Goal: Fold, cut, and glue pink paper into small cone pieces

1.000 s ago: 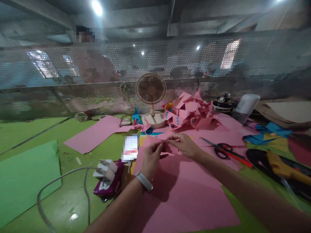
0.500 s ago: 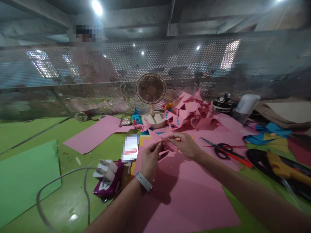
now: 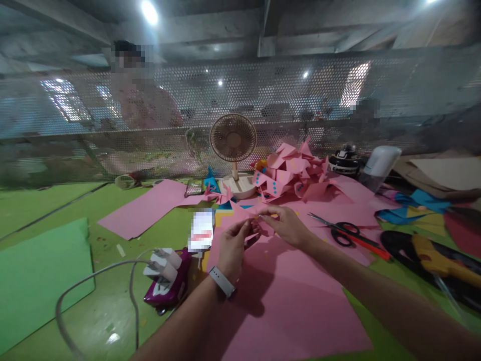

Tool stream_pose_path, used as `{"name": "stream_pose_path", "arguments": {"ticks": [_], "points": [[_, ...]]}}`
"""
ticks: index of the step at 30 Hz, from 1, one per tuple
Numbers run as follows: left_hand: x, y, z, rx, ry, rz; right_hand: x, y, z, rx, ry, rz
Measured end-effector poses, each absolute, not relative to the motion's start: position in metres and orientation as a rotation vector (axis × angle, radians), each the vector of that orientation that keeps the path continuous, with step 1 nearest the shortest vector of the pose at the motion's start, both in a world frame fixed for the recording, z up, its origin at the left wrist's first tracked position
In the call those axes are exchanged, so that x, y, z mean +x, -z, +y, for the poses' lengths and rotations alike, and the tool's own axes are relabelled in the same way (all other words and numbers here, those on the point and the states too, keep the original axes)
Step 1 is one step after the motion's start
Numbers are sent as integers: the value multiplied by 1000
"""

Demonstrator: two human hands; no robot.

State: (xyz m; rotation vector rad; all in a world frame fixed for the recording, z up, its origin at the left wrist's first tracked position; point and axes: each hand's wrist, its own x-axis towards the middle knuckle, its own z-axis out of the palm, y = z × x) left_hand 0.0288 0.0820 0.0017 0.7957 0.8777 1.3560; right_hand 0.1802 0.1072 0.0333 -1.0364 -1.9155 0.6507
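Observation:
Between my two hands is a folded pink paper piece (image 3: 243, 212), raised a little over a large pink sheet (image 3: 300, 311). My left hand (image 3: 232, 245), with a pale strap on its wrist, pinches the near side of the piece, thumb against curled fingers. From the right, my right hand (image 3: 287, 225) grips its edge between thumb and index finger. The hands hide part of the folds. Behind them lies a heap of similar folded pink pieces (image 3: 291, 170), some with blue dots. Black-handled scissors (image 3: 345, 231) rest right of my right hand.
A small fan (image 3: 233, 138) stands at the back before a perforated metal screen (image 3: 180, 95). Left of my hands are a lit phone (image 3: 201, 230) and a purple power strip (image 3: 165, 293) with plugs and cables. A yellow glue gun (image 3: 432, 255) lies right. A person is behind the screen.
The fingers of my left hand have shifted slightly beneath the folded paper piece. My right hand keeps its grip, and the things on the table stay in place.

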Motion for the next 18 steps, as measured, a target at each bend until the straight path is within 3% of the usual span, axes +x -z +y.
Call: {"name": "stream_pose_path", "arguments": {"ticks": [18], "points": [[27, -5, 81, 1014, -1320, 976, 177, -31, 106, -1042, -755, -1872]]}}
